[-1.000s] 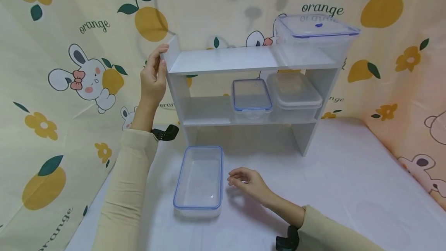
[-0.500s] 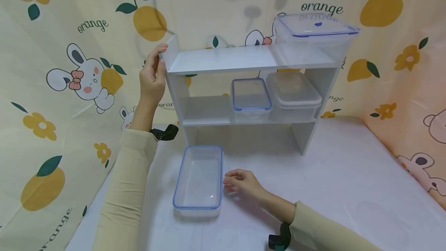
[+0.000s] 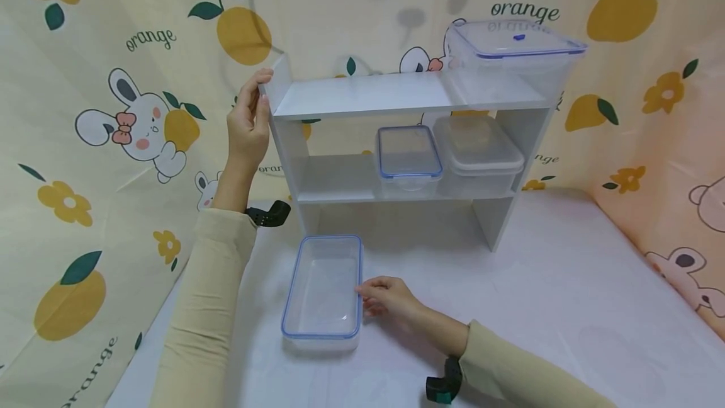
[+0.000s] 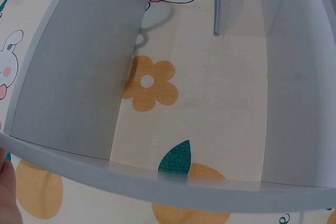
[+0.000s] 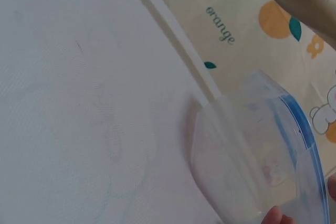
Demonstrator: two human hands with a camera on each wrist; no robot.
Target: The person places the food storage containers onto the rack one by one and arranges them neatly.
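A clear plastic food container (image 3: 323, 288) with a blue rim rests on the white table, in front of the shelf's left end. My right hand (image 3: 391, 298) pinches its right long edge, thumb and fingers at the rim. In the right wrist view the container (image 5: 247, 150) shows from the side, with fingertips (image 5: 275, 217) at its wall. My left hand (image 3: 249, 118) is raised and grips the upper left side panel of a white two-tier shelf (image 3: 362, 96). Part of that hand (image 4: 8, 195) shows at the left edge of the left wrist view, beside the panel.
On the middle shelf board stand a blue-rimmed lidded container (image 3: 409, 156) and a clear-lidded container (image 3: 480, 147), side by side. A larger lidded box (image 3: 515, 49) sits on the shelf's top right. Printed cloth (image 3: 141, 206) covers the walls behind and beside the table.
My right hand has moved left from beside the container to its right edge and taken hold of the rim. My left hand stays on the shelf's side panel.
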